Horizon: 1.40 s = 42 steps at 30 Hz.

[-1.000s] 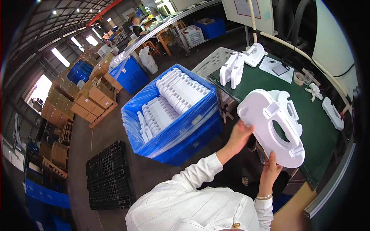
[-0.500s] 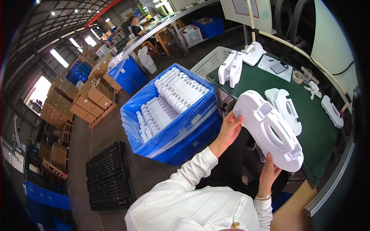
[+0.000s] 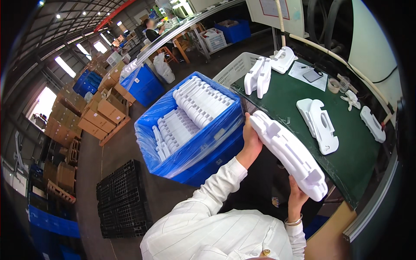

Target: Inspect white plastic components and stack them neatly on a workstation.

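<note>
White plastic handle is what I have in front of me, raised before the near edge of the bench, edge-on to the camera and tilted: the white plastic handle [image 3: 289, 157] runs from upper left down to lower right. My left hand [image 3: 250, 138] is closed around its upper end, thumb up by the tip, with most of the fingers hidden behind it; my right hand [image 3: 297, 195] is clamped on the lower end, thumb along the near side. I judge the step in hand to be a two-handed hold with the narrow side presented, perhaps for a look at the slots there. As I read it, any move from here calls for both hands to keep their grip while the piece tilts, and for clearance at the bench edge; whether the piece touches that edge I cannot tell. Just beyond, on the green bench [image 3: 355, 156], a second white piece [image 3: 318, 126] lies apart from the held one. Farther along stand two upright white pieces [image 3: 258, 78], with another white piece [image 3: 284, 60] behind them, near a paper sheet [image 3: 320, 83] and a tape roll [image 3: 333, 85]. A slim white piece [image 3: 373, 125] rests by the bench's right side. To the left of my left hand sits the blue crate [image 3: 212, 162], lined with clear plastic and holding rows of similar white pieces. Outward from that I see a black pallet [image 3: 119, 199] on the floor and stacked cardboard boxes [image 3: 113, 107].
</note>
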Each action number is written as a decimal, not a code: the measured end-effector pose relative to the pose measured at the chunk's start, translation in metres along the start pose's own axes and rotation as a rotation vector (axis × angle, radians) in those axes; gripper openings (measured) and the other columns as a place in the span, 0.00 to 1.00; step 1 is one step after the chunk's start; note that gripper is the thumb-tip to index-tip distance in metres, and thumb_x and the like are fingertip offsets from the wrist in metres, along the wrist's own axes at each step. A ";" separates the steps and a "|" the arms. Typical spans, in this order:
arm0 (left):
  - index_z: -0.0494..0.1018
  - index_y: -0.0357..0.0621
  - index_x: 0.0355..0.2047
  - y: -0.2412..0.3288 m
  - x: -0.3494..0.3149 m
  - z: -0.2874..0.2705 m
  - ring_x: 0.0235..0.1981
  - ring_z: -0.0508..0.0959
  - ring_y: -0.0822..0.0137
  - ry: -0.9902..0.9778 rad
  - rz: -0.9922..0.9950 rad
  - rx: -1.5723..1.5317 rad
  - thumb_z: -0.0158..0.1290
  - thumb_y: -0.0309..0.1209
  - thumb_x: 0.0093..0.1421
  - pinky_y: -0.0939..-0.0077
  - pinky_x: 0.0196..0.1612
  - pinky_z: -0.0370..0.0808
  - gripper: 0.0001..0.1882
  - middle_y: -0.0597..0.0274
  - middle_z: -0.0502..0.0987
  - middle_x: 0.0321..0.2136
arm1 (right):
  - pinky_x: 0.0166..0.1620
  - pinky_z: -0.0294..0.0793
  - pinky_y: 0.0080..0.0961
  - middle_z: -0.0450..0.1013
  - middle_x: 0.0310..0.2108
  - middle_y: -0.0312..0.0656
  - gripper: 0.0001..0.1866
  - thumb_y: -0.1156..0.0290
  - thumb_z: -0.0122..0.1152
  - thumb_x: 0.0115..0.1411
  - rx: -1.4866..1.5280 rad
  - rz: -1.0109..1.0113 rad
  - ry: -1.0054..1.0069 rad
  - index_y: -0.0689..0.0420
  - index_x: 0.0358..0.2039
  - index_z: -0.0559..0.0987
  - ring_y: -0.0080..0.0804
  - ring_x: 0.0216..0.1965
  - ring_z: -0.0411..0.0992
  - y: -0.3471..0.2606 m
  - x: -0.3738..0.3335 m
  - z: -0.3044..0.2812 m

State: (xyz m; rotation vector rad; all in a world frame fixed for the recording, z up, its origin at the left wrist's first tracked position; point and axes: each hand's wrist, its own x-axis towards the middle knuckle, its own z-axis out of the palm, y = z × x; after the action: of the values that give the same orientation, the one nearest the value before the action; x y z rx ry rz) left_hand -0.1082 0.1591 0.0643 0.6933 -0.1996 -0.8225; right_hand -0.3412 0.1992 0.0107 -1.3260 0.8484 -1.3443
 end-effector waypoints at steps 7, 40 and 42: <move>0.71 0.42 0.36 -0.031 0.056 -0.066 0.33 0.75 0.71 -0.377 0.332 0.044 0.43 0.41 0.66 0.75 0.35 0.73 0.15 0.64 0.74 0.30 | 0.49 0.70 0.24 0.72 0.46 0.39 0.22 0.82 0.66 0.51 -0.266 -0.171 -0.122 0.63 0.48 0.73 0.28 0.45 0.70 -0.004 0.001 0.014; 0.67 0.40 0.12 0.057 0.010 0.057 0.22 0.71 0.65 -0.377 0.194 0.347 0.27 0.55 0.68 0.71 0.38 0.70 0.38 0.58 0.68 0.14 | 0.59 0.64 0.33 0.64 0.58 0.54 0.24 0.61 0.55 0.63 -0.020 -0.237 -0.215 0.60 0.55 0.68 0.41 0.57 0.65 -0.041 0.016 0.011; 0.66 0.41 0.11 0.055 0.013 0.053 0.20 0.69 0.66 -0.386 0.257 0.371 0.26 0.55 0.68 0.71 0.36 0.69 0.38 0.59 0.66 0.13 | 0.58 0.65 0.33 0.64 0.57 0.54 0.23 0.62 0.55 0.63 -0.012 -0.289 -0.216 0.59 0.55 0.69 0.42 0.57 0.65 -0.035 0.014 0.012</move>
State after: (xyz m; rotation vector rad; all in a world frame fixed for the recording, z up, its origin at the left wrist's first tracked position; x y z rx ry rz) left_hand -0.0886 0.1500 0.1380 0.8294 -0.7899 -0.6705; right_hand -0.3337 0.1956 0.0498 -1.6165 0.5320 -1.3842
